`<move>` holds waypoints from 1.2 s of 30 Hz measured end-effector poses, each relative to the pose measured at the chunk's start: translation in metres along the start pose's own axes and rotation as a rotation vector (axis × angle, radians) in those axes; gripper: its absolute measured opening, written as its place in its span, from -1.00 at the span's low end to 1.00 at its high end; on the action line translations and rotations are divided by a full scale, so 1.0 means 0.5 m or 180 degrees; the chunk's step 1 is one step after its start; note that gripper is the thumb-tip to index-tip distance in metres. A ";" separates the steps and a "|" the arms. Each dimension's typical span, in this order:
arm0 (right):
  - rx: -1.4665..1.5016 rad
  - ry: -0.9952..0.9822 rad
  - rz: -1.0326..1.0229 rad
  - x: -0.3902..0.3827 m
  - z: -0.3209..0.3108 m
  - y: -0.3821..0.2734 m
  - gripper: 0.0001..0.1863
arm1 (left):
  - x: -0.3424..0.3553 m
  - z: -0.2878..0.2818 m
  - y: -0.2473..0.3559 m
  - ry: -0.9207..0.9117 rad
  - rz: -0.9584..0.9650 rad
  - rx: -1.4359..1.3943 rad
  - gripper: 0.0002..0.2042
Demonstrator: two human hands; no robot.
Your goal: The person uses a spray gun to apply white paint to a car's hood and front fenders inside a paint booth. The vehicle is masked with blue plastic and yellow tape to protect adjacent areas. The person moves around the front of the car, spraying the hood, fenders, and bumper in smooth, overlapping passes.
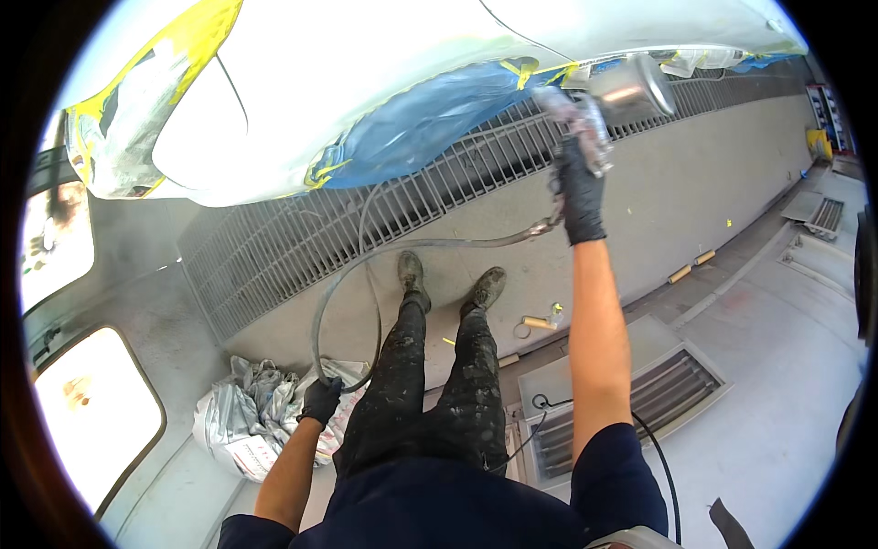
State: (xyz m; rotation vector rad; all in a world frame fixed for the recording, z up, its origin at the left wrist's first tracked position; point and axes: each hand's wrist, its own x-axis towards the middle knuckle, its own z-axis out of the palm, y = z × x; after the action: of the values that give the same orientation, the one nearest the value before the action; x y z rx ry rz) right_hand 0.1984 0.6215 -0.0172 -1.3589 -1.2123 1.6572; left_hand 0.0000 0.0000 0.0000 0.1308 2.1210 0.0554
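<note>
My right hand [579, 188], in a black glove, grips a spray gun [585, 123] raised close to a masked white vehicle body [274, 91]. A shiny metal cup [631, 91] sits on the gun, whose body is slightly blurred. A grey hose [457, 243] runs from the gun's lower end and loops down beside my legs. My left hand [320, 398], also black-gloved, is closed on that hose near my left thigh. Blue masking sheet [430, 110] and yellow tape [325, 171] cover parts of the body's lower edge.
A floor grate [247, 256] runs under the vehicle. Crumpled bags [247, 421] lie left of my legs. Cardboard tubes [679, 273] lie along the floor. Light panels [640, 403] are at the right, glowing windows [96, 412] at the left. Another dark cable [663, 457] hangs by my right arm.
</note>
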 end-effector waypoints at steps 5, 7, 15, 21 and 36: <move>0.0588 0.1041 0.0310 0.048 -0.080 -0.007 -0.71 | 0.012 0.013 0.005 -0.0274 0.0258 -0.0225 -0.57; 0.0643 0.1146 0.0422 0.047 -0.095 -0.010 -0.74 | 0.022 0.011 0.003 -0.0292 0.0335 -0.0126 -0.57; -0.0410 0.0511 -0.0728 -0.066 0.077 -0.155 -0.77 | 0.072 -0.069 -0.087 -0.0245 0.0324 0.0425 -0.51; -0.1074 -0.0441 -0.1183 -0.248 0.254 -0.213 -0.80 | 0.046 -0.122 -0.058 -0.0461 0.0161 0.0916 -0.47; -0.1140 -0.1171 -0.0650 -0.367 0.334 -0.294 -0.75 | 0.036 -0.177 -0.062 -0.0242 0.0188 0.0970 -0.59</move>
State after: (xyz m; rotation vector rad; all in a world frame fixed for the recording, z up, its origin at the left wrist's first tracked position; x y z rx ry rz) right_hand 0.0712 0.4658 0.1896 -1.1061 -1.8699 1.6401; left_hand -0.0868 -0.0276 0.0285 0.3702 2.0378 -0.2352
